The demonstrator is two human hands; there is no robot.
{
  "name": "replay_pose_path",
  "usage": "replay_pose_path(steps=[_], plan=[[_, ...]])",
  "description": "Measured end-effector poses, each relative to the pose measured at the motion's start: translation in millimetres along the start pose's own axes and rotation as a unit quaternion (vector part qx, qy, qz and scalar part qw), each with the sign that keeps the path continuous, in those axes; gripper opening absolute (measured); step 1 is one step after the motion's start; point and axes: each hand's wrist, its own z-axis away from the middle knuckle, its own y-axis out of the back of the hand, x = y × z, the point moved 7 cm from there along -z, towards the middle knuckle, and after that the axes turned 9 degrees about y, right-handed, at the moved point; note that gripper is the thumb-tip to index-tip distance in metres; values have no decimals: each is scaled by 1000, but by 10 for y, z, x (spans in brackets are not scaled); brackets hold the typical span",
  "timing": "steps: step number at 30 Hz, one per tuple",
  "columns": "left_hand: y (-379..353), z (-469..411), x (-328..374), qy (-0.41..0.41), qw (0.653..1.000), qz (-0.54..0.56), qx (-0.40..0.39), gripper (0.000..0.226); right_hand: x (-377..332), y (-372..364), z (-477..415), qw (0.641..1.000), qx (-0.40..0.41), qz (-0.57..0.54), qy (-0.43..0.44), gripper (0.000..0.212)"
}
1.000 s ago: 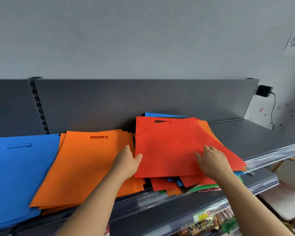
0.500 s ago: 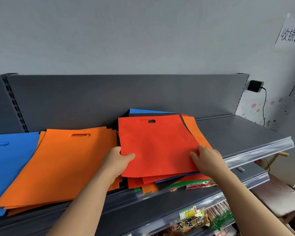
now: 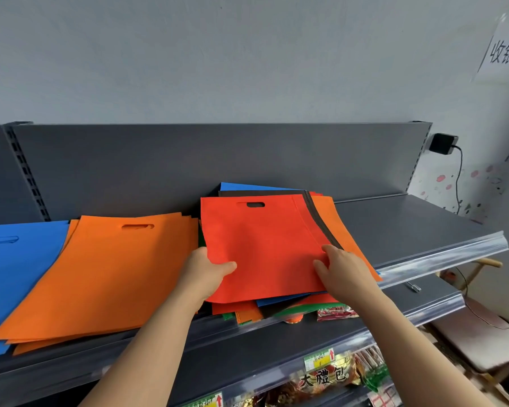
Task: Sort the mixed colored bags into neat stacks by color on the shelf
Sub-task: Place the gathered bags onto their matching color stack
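While both hands grip it, the red bag [image 3: 262, 245] lies on top of the mixed pile [image 3: 279, 308] on the grey shelf [image 3: 409, 227]. The left hand [image 3: 207, 273] pinches its lower left edge, thumb on top; the right hand [image 3: 340, 270] clamps its lower right corner, apparently with fingers tucked underneath. Just left sits the orange stack [image 3: 100, 274], then the blue stack [image 3: 15, 268].
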Motion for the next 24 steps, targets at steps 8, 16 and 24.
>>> replay_pose_path(steps=[8, 16, 24], plan=[[179, 13, -60, 4, 999, -12, 47, 15, 33, 50, 46, 1000, 18, -15, -19, 26], [124, 138, -31, -27, 999, -28, 24, 28, -141, -23, 71, 998, 12, -65, -18, 55], [603, 289, -48, -62, 993, 19, 97, 25, -473, 108, 17, 976, 92, -198, 11, 46]])
